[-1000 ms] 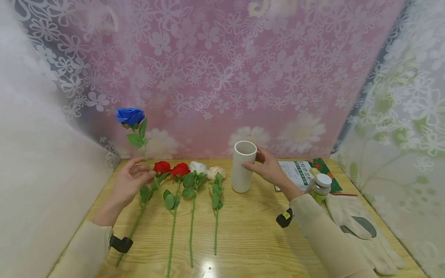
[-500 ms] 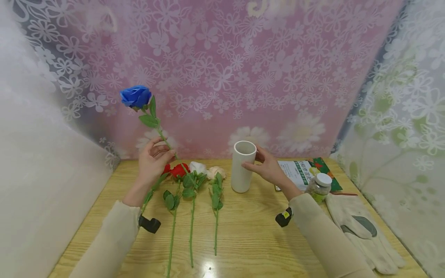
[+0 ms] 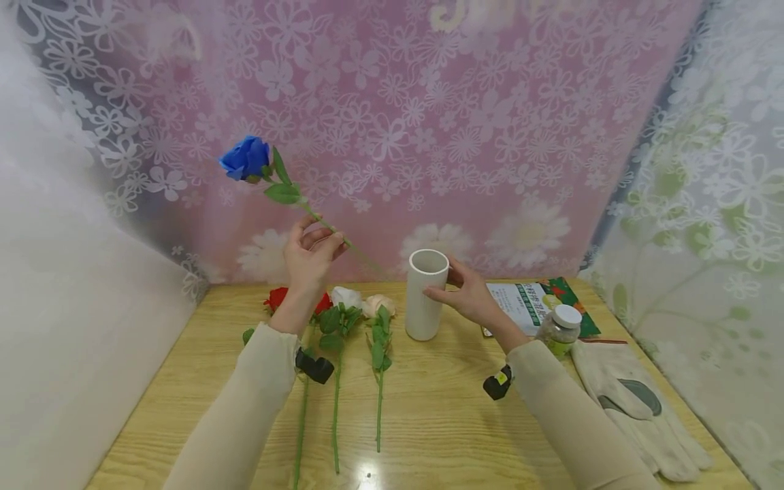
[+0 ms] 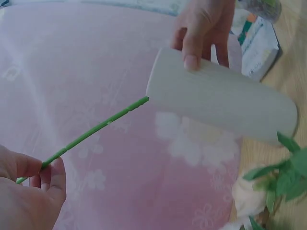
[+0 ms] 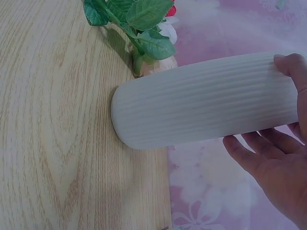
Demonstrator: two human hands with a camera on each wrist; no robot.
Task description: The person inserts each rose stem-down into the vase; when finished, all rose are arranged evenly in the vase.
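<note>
In the head view my left hand (image 3: pixel 315 255) pinches the green stem of a blue rose (image 3: pixel 246 160), raised above the table and tilted, bloom to the upper left. The lower stem (image 4: pixel 108 120) slants toward the white ribbed vase (image 3: pixel 424 299), and its cut end overlaps the vase's rim in the left wrist view. The vase stands upright on the table. My right hand (image 3: pixel 468 296) grips its upper right side, thumb in front and fingers round the back, as the right wrist view (image 5: pixel 206 103) also shows on the vase's ribbed wall.
Left of the vase lie red roses (image 3: pixel 277 298), a white rose (image 3: pixel 346 297) and a cream rose (image 3: pixel 378 305), stems toward me. At the right are a printed packet (image 3: pixel 520 304), a white-capped jar (image 3: pixel 560 330) and work gloves (image 3: pixel 640 408). Patterned curtains enclose the table (image 3: pixel 447 422).
My left hand has lifted the blue rose off the left side and carried it up and right toward the vase, tilting its stem. My right hand stays on the vase.
</note>
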